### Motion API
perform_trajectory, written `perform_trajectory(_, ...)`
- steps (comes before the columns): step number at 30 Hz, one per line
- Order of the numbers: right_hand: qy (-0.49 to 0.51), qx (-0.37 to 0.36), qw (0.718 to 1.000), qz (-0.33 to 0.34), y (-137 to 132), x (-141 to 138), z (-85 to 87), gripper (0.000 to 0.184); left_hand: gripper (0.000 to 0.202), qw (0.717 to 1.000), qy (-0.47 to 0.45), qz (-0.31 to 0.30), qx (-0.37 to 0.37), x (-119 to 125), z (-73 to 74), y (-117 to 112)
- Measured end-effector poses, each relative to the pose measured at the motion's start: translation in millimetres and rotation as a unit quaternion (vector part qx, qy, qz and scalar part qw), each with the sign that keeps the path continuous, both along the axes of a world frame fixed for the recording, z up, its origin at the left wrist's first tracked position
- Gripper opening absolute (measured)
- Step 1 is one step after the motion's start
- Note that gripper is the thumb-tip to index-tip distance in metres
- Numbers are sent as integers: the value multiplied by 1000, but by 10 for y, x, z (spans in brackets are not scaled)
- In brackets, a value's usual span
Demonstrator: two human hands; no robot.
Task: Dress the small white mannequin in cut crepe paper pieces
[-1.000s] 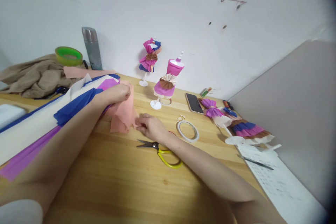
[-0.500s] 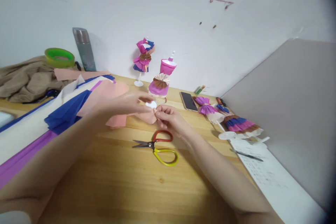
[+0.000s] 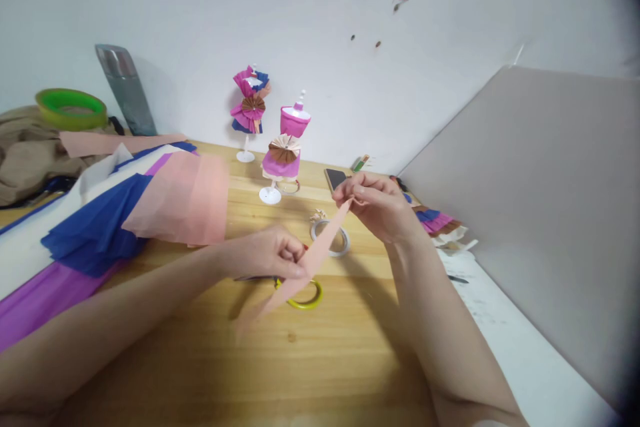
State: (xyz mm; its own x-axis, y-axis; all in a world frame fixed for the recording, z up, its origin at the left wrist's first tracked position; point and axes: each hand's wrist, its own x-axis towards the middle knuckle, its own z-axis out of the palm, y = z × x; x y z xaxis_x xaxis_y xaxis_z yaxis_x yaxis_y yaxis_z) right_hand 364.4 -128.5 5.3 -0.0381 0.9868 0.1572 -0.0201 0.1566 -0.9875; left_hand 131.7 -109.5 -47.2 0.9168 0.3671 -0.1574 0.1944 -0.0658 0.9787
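Note:
A narrow strip of peach crepe paper (image 3: 320, 250) stretches slantwise between my hands, its lower end blurred. My right hand (image 3: 377, 203), raised at the right, pinches the upper end. Lower down, the closed fingers of my left hand (image 3: 275, 253) grip the strip along its length. Beneath it lie scissors (image 3: 313, 303) with a yellow handle loop showing; the strip and my left hand cover much of them. A roll of tape (image 3: 343, 240) lies flat behind the strip, beside a small pale crumpled piece (image 3: 318, 215).
Two mini dress forms in crepe paper, one pink (image 3: 295, 121) and one multicoloured (image 3: 250, 107), stand by the wall. Peach sheets (image 3: 200, 200) and blue paper (image 3: 100, 227) are heaped left, near a flask (image 3: 125, 90) and green tape (image 3: 70, 110). A phone (image 3: 336, 179) lies behind my right hand.
My right hand has risen to the right, drawing the peach strip up off the table. My left hand has come down toward me and closed on it. The tape roll is now uncovered.

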Motion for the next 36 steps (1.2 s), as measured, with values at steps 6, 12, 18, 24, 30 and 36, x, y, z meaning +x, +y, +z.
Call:
perform_trajectory(6, -43, -90, 995, 16, 244, 11, -397, 27, 17, 998, 36, -39, -43, 78, -145, -152)
perform_trajectory(12, 112, -220, 969, 19, 537, -309, -655, 23, 20, 997, 62, -43, -20, 77, -198, -128)
perform_trajectory(18, 165, -238, 957, 27, 797, -468, -774, 13, 15, 998, 37, -39, -31, 54, -267, -96)
perform_trajectory(24, 137, -246, 959, 33, 693, -380, -841, 16, 14, 996, 38, -31, -72, 55, -263, -92)
perform_trajectory(30, 54, -242, 967, 65, 441, -244, -839, 8, 24, 999, -9, 42, -18, 83, -231, -70)
perform_trajectory(36, -31, -189, 981, 17, 635, -376, -961, 25, 22, 991, -73, 115, 0, 154, -375, -71)
